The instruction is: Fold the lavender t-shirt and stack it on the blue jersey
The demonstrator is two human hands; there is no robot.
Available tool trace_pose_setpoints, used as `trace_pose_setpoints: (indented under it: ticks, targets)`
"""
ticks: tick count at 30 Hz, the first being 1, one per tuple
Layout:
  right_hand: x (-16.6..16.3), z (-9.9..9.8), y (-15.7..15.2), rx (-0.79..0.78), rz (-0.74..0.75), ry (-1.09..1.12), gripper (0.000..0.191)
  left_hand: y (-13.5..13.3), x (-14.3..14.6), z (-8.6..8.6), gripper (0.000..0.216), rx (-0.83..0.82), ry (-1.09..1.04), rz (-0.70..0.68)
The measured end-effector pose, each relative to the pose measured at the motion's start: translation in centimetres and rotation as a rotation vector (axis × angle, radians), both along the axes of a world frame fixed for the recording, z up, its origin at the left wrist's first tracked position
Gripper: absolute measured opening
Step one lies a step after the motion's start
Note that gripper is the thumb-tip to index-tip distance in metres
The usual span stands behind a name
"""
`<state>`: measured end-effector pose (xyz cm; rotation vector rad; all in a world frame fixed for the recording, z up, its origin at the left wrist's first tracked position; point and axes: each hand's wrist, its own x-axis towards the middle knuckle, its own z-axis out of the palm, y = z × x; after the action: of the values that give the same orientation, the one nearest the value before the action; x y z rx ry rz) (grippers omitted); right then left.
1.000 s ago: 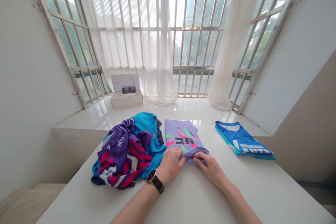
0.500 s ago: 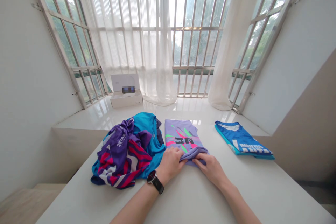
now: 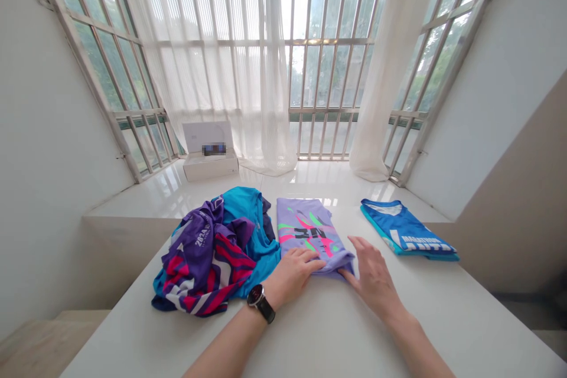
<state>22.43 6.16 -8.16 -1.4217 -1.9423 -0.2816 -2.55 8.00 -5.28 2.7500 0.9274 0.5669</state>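
A lavender T-shirt (image 3: 305, 230) with a pink, green and black print lies folded into a narrow rectangle in front of me. My left hand (image 3: 295, 271), with a black watch on its wrist, rests on the shirt's near left corner, fingers stretched flat over the cloth. At the near right corner is my right hand (image 3: 370, 271), its fingers spread and the thumb touching the shirt's edge. Left of the shirt, a crumpled heap of purple, pink and blue sports shirts (image 3: 212, 254) almost meets it.
Folded blue shirts (image 3: 407, 230) lie stacked on the right of the white table (image 3: 310, 336). An opened white box (image 3: 211, 166) stands on the window sill (image 3: 146, 201) at the back left. Behind are sheer curtains (image 3: 212, 71) and barred windows.
The shirt's near edge, rolled up between both hands before, now lies flatter. My right hand has let go of its pinch and spread open to the right; my left fingers have flattened onto the cloth.
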Motion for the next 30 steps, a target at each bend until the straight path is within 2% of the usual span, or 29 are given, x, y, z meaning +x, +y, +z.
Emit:
trace_pose_setpoints:
  ticks: [2, 4, 7, 10, 13, 16, 18, 24, 30]
  targets:
    - [0.2, 0.0, -0.6, 0.018, 0.099, -0.087, 0.039, 0.0, -0.1, -0.1, 0.051, -0.008, 0.010, -0.031]
    - [0.1, 0.1, -1.4, -0.036, 0.213, -0.152, 0.024, 0.1, -0.4, -0.3, 0.055, -0.025, 0.024, -0.051]
    - [0.0, 0.3, -2.7, -0.137, 0.279, -0.169, 0.023, 0.1, -1.0, -0.6, 0.058, -0.050, 0.048, -0.072]
    - [0.0, 0.2, -3.4, -0.160, 0.237, -0.122, 0.025, 0.2, -1.4, -0.9, 0.056, -0.048, 0.077, -0.078]
    - [0.0, -0.2, -3.3, -0.075, 0.157, -0.100, 0.024, 0.3, -1.5, -1.3, 0.054, -0.032, 0.107, -0.083]
    - [-0.1, -0.5, -2.7, 0.009, 0.109, -0.147, 0.036, 0.5, -1.3, -1.6, 0.053, -0.023, 0.103, -0.081]
    - [-0.2, -0.5, -2.2, 0.011, 0.110, -0.180, 0.043, 0.5, -1.3, -1.7, 0.053, -0.028, 0.073, -0.073]
    - [-0.2, -0.4, -1.0, -0.030, 0.104, -0.155, 0.027, 0.1, -1.2, -1.4, 0.055, -0.061, -0.009, -0.023]
    - [-1.1, -0.2, -0.3, -0.072, 0.134, -0.086, 0.027, -0.1, -1.0, -1.1, 0.044, -0.089, -0.063, -0.009]
